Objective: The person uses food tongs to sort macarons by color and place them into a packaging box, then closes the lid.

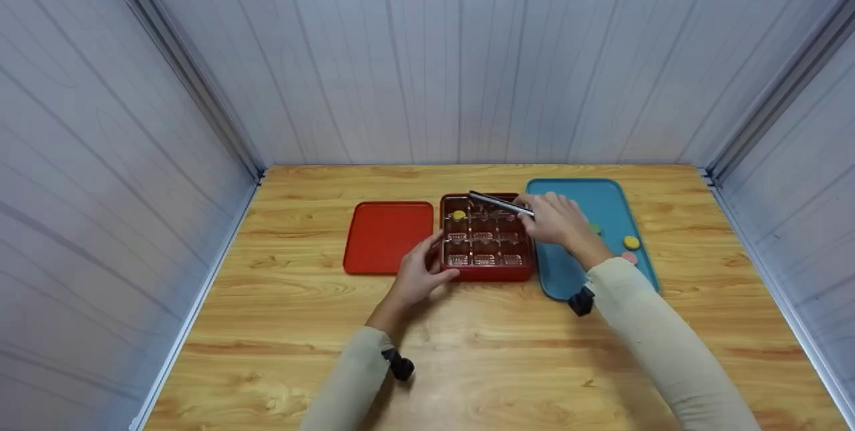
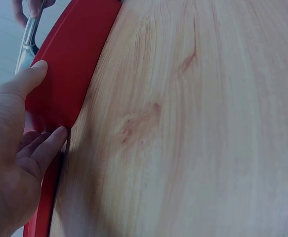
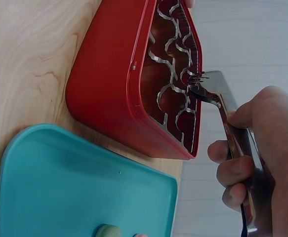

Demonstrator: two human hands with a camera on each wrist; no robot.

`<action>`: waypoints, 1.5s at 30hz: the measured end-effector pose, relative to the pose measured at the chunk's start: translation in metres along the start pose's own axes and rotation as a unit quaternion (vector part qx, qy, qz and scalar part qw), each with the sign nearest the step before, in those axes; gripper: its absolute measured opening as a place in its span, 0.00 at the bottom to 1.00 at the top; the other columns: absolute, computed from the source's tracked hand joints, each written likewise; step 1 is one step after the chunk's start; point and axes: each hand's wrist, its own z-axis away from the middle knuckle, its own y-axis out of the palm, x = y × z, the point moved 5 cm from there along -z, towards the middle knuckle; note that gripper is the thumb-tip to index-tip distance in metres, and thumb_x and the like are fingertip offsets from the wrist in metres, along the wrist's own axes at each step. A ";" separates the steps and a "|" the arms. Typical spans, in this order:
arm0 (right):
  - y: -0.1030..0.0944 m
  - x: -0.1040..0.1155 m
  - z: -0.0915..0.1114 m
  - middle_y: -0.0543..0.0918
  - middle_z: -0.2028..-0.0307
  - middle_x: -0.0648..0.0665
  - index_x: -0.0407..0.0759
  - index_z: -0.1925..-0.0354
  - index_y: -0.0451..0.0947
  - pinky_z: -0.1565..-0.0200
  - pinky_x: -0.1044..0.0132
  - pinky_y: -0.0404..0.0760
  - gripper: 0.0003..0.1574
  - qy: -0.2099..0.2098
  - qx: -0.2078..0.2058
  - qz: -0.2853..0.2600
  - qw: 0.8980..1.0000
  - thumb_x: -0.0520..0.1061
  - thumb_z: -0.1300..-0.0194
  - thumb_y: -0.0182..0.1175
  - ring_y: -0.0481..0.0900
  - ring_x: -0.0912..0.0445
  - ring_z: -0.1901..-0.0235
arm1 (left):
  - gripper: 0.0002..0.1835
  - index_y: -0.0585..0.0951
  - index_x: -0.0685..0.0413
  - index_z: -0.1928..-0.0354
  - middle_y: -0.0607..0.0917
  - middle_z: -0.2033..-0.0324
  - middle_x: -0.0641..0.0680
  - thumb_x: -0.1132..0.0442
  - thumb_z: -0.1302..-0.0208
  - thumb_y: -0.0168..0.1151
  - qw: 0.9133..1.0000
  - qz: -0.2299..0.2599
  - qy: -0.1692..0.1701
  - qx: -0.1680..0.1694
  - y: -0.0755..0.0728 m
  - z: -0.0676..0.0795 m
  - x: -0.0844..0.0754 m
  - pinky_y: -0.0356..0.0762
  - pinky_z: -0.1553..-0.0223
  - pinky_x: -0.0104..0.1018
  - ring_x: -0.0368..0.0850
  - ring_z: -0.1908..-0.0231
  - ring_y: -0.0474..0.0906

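Observation:
My left hand grips the near left corner of a red box, thumb on the front and fingers along the left side. Inside the box is a clear divided insert; a yellow round piece, like a macaron, lies in its back left compartment. My right hand holds metal serving tongs, with one fork-like tip and one flat tip. Those tips hover over the back compartments of the box. Whether anything is between the tips I cannot tell.
Right of the box lies a blue tray, partly under my right forearm, with green, yellow and pink round pieces. A flat red lid or tray lies left of the box. Pale panel walls enclose the wooden table.

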 end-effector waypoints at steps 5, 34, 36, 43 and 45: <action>0.000 0.001 0.001 0.68 0.83 0.49 0.48 0.28 0.84 0.77 0.63 0.52 0.24 0.000 -0.002 0.002 1.000 0.48 0.15 0.59 0.57 0.56 0.82 | 0.49 0.67 0.62 0.14 0.76 0.20 0.70 0.67 0.33 0.82 1.000 0.003 -0.001 0.004 0.000 -0.001 0.000 0.80 0.22 0.53 0.67 0.20 0.75; -0.011 -0.014 0.016 0.60 0.87 0.54 0.48 0.20 0.77 0.80 0.65 0.51 0.32 0.027 0.014 -0.011 0.999 0.54 0.15 0.58 0.53 0.58 0.86 | 0.48 0.69 0.63 0.16 0.80 0.24 0.72 0.61 0.32 0.84 0.998 -0.019 0.053 -0.004 -0.001 -0.004 0.009 0.87 0.29 0.44 0.68 0.24 0.79; -0.012 -0.019 0.019 0.60 0.87 0.54 0.49 0.20 0.76 0.80 0.65 0.51 0.32 0.034 0.016 -0.009 0.999 0.55 0.15 0.58 0.53 0.58 0.86 | 0.48 0.71 0.61 0.16 0.81 0.25 0.71 0.58 0.33 0.84 0.997 -0.029 0.064 -0.010 -0.001 -0.005 0.013 0.87 0.29 0.42 0.66 0.25 0.81; -0.019 -0.038 0.034 0.64 0.86 0.53 0.46 0.20 0.75 0.79 0.64 0.53 0.34 0.047 0.023 -0.015 0.999 0.57 0.13 0.57 0.56 0.57 0.85 | 0.50 0.70 0.57 0.15 0.80 0.24 0.69 0.56 0.34 0.85 0.999 -0.025 0.040 -0.004 0.002 -0.010 0.024 0.85 0.26 0.42 0.64 0.23 0.80; -0.023 -0.044 0.038 0.65 0.86 0.52 0.46 0.20 0.75 0.79 0.64 0.53 0.34 0.050 0.025 -0.014 0.998 0.57 0.14 0.57 0.56 0.57 0.85 | 0.50 0.69 0.58 0.15 0.79 0.23 0.70 0.60 0.34 0.85 1.000 -0.017 0.025 -0.001 0.003 -0.010 0.021 0.84 0.25 0.46 0.66 0.22 0.78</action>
